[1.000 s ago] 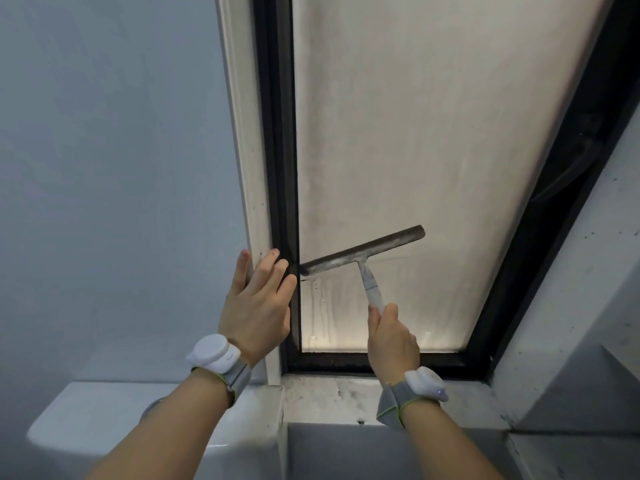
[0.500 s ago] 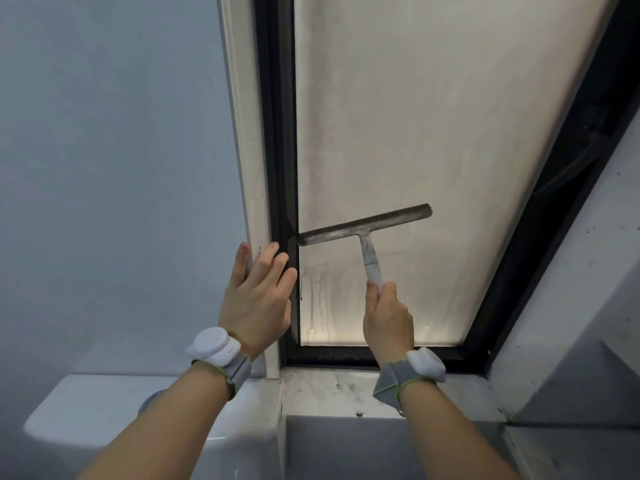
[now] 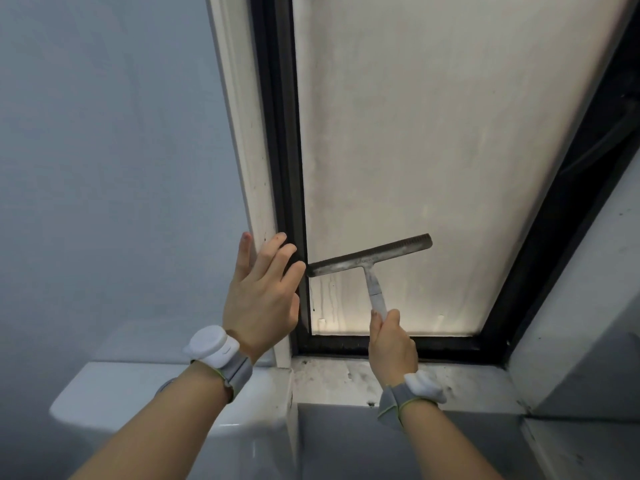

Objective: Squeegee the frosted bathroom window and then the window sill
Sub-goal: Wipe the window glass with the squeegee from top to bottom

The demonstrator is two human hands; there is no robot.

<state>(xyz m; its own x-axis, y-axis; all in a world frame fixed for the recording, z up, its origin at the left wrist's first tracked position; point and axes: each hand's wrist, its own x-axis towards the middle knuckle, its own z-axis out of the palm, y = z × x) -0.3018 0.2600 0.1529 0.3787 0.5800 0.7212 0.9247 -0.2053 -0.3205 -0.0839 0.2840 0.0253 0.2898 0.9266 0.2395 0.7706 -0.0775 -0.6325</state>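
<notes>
R hand [image 3: 391, 344] is curled round the pale handle of the squeegee [image 3: 370, 259], thumb up along the shaft, gripping near the handle's lower end. Squeegee blade lies against the lower part of the frosted window [image 3: 415, 133], tilted w/ its right end higher than the left; left end sits at the black frame [image 3: 280, 133], just beside the L fingertips. Dark drip streaks run down the glass below the blade's left half. L hand [image 3: 263, 299] is flat, fingers straight and spread, holding nothing; palm faces the wall, fingers lying over the white trim [image 3: 242, 133] and the black frame edge. Whether it presses there or only touches, can't tell. Both wrists carry grey bands w/ white modules. Window sill [image 3: 332, 379] runs under the frame btwn the two forearms, grimy w/ dark specks. A white ceramic fixture [image 3: 104, 400] sits lower left beneath the L forearm, beside the blue-grey wall [image 3: 104, 168].
</notes>
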